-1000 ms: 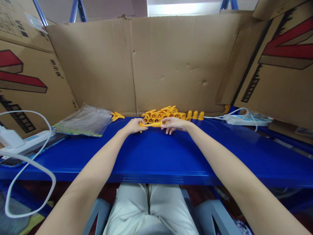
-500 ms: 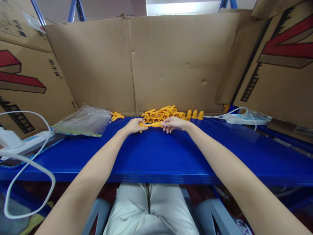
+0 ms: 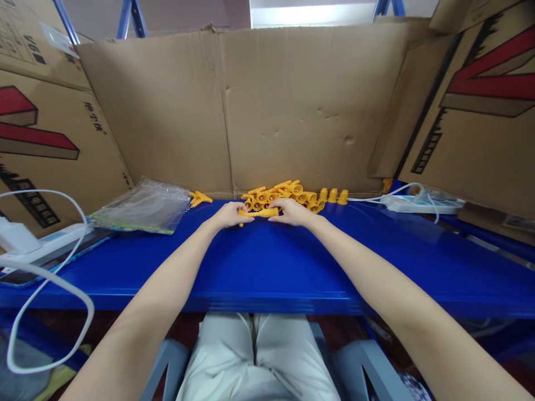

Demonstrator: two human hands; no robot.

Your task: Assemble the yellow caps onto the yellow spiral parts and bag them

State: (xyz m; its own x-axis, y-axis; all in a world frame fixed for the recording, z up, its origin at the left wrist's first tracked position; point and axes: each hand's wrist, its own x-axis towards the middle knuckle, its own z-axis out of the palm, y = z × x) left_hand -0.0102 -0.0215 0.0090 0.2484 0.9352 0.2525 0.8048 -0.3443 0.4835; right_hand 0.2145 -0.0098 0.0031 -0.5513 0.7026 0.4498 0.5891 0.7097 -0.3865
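Between my two hands lies a yellow plastic piece with a ridged, screw-like shaft [image 3: 254, 214], level just above the blue table. My left hand [image 3: 229, 215] is closed on its handle end, which looks T-shaped and is partly hidden by the fingers. At the other end is a wider yellow cup-like part [image 3: 268, 212], gripped by my right hand [image 3: 292, 212] between thumb and fingers. Right behind the hands is a pile of yellow cups and handles [image 3: 272, 197], several with their round openings facing me.
Three yellow cups [image 3: 333, 195] stand upside down right of the pile. Further left are yellow T-shaped handles [image 3: 201, 198] and a clear plastic bag [image 3: 140, 206]. A power strip [image 3: 422, 204] with a white cable lies right. Cardboard [image 3: 309, 111] walls the blue table [image 3: 267, 262].
My right hand has shifted slightly left and turned, its fingers now wrapping the cup-like part from the end. My left hand keeps its place on the handle.
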